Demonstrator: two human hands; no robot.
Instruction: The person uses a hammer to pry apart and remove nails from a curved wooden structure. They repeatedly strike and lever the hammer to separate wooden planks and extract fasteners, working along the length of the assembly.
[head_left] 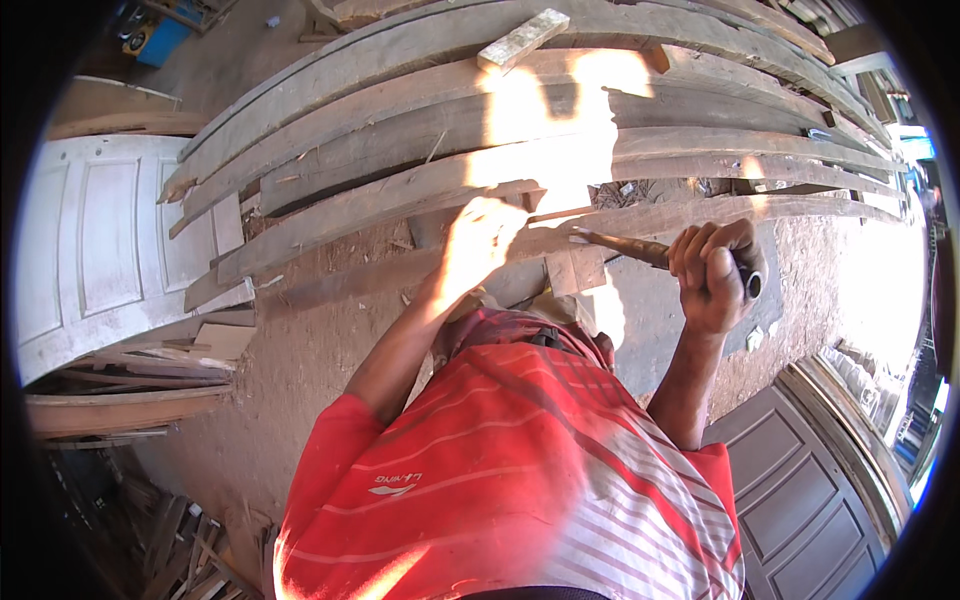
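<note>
My right hand is wrapped round a long tapered tool with a dark brown shaft. Its narrow tip points left, over the nearest wooden beam, and a round hollow end shows by the wrist. Its exact kind I cannot make out. Bright sun washes out my left hand, which is closed above the same wooden beam. From its fingertips a thin brown strip reaches toward the tool's tip; whether the fingers grip it is unclear. The two hands are apart.
Several long beams lie side by side ahead, with a short wood block on top. A white panelled door lies left, above stacked boards. A grey panelled door is at lower right. Scrap wood fills the lower left.
</note>
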